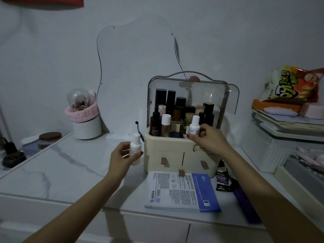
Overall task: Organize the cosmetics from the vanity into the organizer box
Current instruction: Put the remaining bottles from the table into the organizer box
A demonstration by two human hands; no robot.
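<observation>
A cream organizer box with a raised clear lid stands on the marble vanity top. Its upper tray holds several dark and pale bottles. My right hand pinches a small white bottle with dark lettering at the tray's front right edge. My left hand holds another small white bottle upright, just left of the box and above the vanity top.
A blue-and-white sachet pack lies in front of the box, with a dark tube and a purple item to its right. A brush pot with pink band stands back left. Stacked trays and a snack bag fill the right.
</observation>
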